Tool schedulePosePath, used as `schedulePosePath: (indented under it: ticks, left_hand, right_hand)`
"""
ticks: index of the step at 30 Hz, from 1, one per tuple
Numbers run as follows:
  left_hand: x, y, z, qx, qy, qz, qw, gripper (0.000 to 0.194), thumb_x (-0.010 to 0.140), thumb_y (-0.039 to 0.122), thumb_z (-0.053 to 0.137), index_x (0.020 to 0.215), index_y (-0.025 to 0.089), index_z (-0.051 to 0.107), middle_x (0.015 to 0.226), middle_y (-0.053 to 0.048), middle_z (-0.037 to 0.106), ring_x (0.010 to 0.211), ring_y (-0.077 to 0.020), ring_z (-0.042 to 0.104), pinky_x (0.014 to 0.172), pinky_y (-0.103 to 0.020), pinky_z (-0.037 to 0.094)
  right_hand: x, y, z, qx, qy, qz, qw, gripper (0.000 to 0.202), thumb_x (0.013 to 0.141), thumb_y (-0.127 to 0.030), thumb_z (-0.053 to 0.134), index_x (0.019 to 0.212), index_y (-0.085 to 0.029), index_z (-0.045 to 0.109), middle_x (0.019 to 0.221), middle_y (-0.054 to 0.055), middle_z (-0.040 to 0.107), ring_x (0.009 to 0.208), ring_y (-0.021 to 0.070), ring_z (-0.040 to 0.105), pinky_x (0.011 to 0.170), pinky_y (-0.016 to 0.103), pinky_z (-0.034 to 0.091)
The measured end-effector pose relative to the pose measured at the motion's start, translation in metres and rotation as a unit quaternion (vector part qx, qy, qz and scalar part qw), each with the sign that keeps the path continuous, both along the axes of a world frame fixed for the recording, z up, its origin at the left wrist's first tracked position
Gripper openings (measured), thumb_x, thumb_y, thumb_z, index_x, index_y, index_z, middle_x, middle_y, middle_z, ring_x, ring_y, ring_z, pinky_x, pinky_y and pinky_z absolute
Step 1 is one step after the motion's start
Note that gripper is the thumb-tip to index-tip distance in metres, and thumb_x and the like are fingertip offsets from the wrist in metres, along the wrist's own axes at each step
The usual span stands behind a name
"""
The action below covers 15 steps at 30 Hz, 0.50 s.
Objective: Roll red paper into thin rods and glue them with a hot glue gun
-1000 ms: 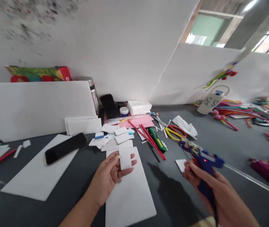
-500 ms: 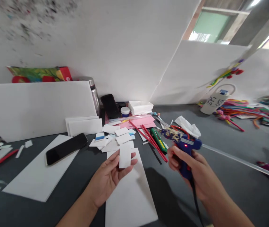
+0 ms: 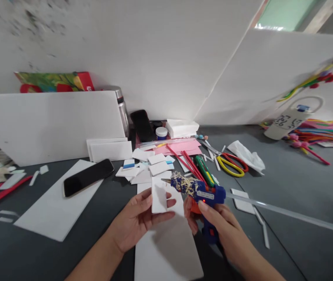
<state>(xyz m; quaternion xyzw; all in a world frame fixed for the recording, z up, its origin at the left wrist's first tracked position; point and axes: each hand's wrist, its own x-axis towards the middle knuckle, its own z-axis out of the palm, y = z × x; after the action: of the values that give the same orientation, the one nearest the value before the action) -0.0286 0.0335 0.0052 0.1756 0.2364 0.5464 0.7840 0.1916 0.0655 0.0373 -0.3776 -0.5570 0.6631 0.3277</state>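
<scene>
Between the thumb and fingers of my left hand (image 3: 141, 216) is a small white rectangular piece of board (image 3: 158, 197), held upright. My right hand (image 3: 220, 226) is wrapped around the handle of a blue hot glue gun (image 3: 210, 195), its small red light lit. Dried glue strands coat the gun's front, and its metal nozzle points left, close to the upper part of the board piece; I cannot tell if they touch. A long clear glue stick (image 3: 289, 215) sticks out of the gun's back. Beneath both hands lies a larger white board (image 3: 166, 249).
Several white cut pieces (image 3: 143, 168) are heaped ahead, near red sticks (image 3: 191, 166), a green cutter (image 3: 204, 171) and scissors (image 3: 232, 164). A phone (image 3: 89, 177) rests on a white sheet at left. At right stands a white bottle (image 3: 286, 123).
The glue gun in my right hand has moved left, bringing its nozzle to the board piece in my left hand. The scissors and a white piece at right have come into sight.
</scene>
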Motion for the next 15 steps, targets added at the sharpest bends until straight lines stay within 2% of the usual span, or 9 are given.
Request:
schedulePosePath:
  ticks: [2,7,15]
  left_hand:
    - [0.0011,0.0001,-0.0008,0.002,0.01,-0.001,1.0,0.027,0.092,0.021,0.06,0.114,0.009,0.071,0.112,-0.015,0.074,0.112,-0.0288,0.066,0.101,-0.043,0.052]
    - [0.0035,0.0002,-0.0023,-0.023,0.045,0.002,0.999,0.028,0.087,0.022,0.068,0.112,0.01,0.073,0.108,-0.014,0.075,0.095,-0.0185,0.07,0.087,-0.025,0.055]
    - [0.0039,-0.0009,-0.0003,-0.025,0.054,-0.004,0.998,0.03,0.085,0.024,0.071,0.111,0.009,0.074,0.109,-0.015,0.075,0.09,-0.0172,0.07,0.086,-0.024,0.053]
  right_hand:
    - [0.0022,0.0018,0.0013,0.013,-0.005,0.012,1.0,0.044,0.097,-0.051,0.047,0.074,-0.016,0.064,0.068,0.005,0.059,0.066,0.0178,0.054,0.067,0.03,0.042]
    - [0.0046,0.0042,0.0009,0.019,-0.025,0.017,0.999,0.046,0.098,-0.05,0.043,0.074,-0.017,0.064,0.068,0.005,0.06,0.068,0.0189,0.056,0.069,0.031,0.042]
    - [0.0019,0.004,0.0011,0.002,-0.008,0.001,1.0,0.047,0.096,-0.05,0.046,0.066,-0.018,0.061,0.063,0.004,0.058,0.06,0.017,0.054,0.062,0.029,0.04]
